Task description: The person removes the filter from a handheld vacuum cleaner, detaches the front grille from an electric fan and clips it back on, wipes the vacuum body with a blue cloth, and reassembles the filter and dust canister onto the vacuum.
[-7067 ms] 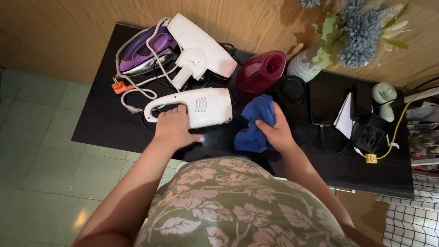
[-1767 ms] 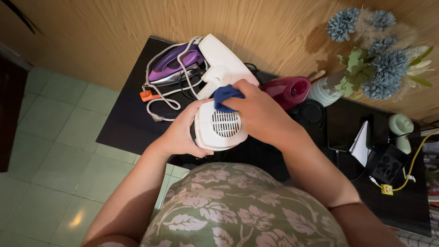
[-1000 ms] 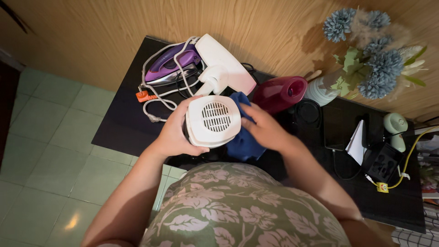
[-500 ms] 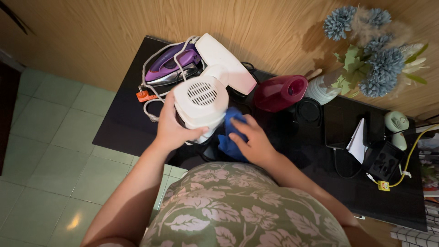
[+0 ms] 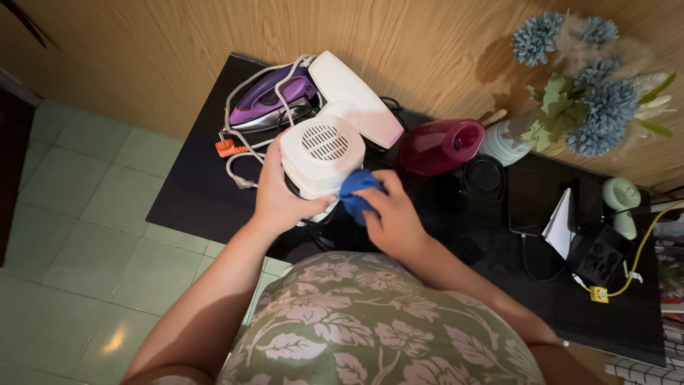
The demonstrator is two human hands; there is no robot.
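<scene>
A black desk (image 5: 192,207) stands against a wood-grain wall (image 5: 214,50) above pale green floor tiles (image 5: 85,235), seen from over the shoulder of a person in a green floral garment (image 5: 370,328). At the desk's near edge the person holds a white handheld appliance with a round vented grille (image 5: 322,157), lifted off the surface and tilted so the grille faces the camera. The left hand (image 5: 279,194) is wrapped around the appliance's lower left side, fingers curled in a firm grasp. The right hand (image 5: 388,214) is closed around a bunched blue cloth (image 5: 356,192), pressing it against the appliance's lower right edge. Just behind the appliance lies a flat white unit (image 5: 356,96), and beside that a purple steam iron (image 5: 274,96) lies on its side, with a white cord (image 5: 239,153) looped around it and an orange tag (image 5: 226,148) near the desk's left edge. To the right, a dark red jug (image 5: 438,146) lies on its side, next to a round black lid (image 5: 484,175) and a pale vase (image 5: 506,139) of blue and green artificial flowers (image 5: 588,100). Farther right are a dark tablet (image 5: 531,203) with a cable, a white folded paper (image 5: 559,228), a black adapter (image 5: 598,253), a small pale green fan (image 5: 620,203) and a yellow cable (image 5: 634,267).
</scene>
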